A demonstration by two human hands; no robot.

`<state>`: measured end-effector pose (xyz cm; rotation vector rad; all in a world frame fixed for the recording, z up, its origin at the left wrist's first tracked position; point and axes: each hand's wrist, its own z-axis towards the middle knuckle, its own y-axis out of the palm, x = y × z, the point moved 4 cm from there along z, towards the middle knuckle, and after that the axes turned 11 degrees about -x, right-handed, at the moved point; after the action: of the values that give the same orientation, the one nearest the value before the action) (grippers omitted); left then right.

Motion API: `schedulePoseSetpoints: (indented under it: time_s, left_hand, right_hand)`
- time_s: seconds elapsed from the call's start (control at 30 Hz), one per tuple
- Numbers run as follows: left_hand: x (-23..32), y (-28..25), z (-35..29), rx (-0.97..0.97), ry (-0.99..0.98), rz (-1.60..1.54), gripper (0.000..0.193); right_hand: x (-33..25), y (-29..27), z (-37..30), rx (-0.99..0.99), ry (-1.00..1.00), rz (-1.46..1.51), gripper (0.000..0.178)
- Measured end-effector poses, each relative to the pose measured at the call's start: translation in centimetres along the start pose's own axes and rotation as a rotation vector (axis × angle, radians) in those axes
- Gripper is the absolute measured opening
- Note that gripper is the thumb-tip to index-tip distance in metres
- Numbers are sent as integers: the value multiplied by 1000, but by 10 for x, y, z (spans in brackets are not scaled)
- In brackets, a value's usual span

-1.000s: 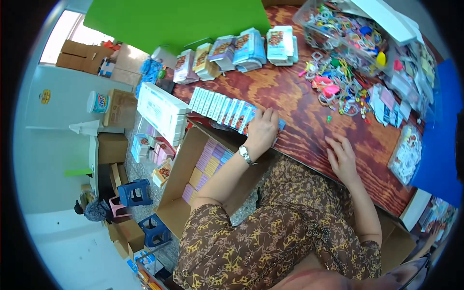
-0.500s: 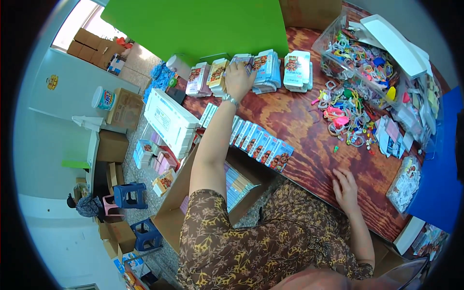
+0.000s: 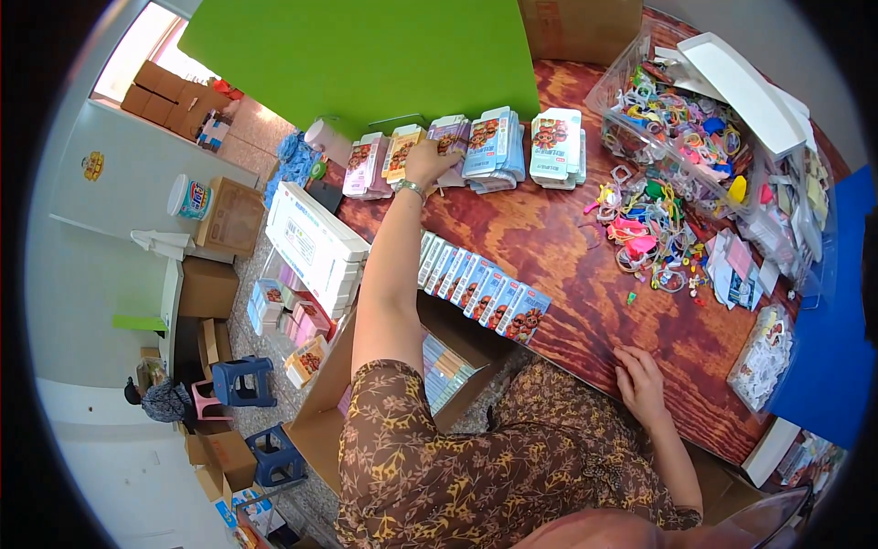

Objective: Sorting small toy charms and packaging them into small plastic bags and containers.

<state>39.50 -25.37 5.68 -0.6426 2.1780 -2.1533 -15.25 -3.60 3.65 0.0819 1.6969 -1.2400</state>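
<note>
My left hand point(image 3: 430, 166) reaches across to the stacks of flat picture cartons at the back of the table. It lies over the near part of the purple stack point(image 3: 448, 134), beside the yellow stack point(image 3: 401, 151). Its thumb points right, apart from the fingers, whose tips are partly hidden; no carton is seen lifted. Left of these is a pink stack point(image 3: 366, 165); to the right are a blue stack point(image 3: 494, 146) and a pale stack point(image 3: 556, 146). My right hand point(image 3: 640, 380) rests on the table's near edge, fingers stretched out, holding nothing.
A row of blue boxes point(image 3: 485, 291) lines the near edge, above an open cardboard box point(image 3: 320, 403) filled with cartons. Colourful trinkets point(image 3: 640, 229) lie beside a clear bin point(image 3: 631, 128). A green panel point(image 3: 366, 55) stands behind the stacks.
My left hand has drawn a little left and nearer across the purple stack, and its fingers look less spread. My right hand stays on the table edge. The view has shifted slightly.
</note>
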Motion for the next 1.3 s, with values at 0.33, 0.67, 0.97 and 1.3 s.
schedulePoseSetpoints:
  time_s: [0.33, 0.67, 0.97, 1.3]
  left_hand:
    - [-17, -12, -1, -80, -27, -186, 65]
    - [-11, -20, 9, -131, 21, -12, 54]
    - [6, -17, -18, 241, 196, 721, 11]
    - [215, -61, -190, 345, 603, 685, 42]
  right_hand:
    - [-3, 3, 0, 8, -19, -3, 29]
    - [-4, 6, 5, -14, -25, -2, 28]
    - [-15, 5, 7, -40, -113, -44, 28]
    - [-26, -28, 46, 95, -133, 102, 26]
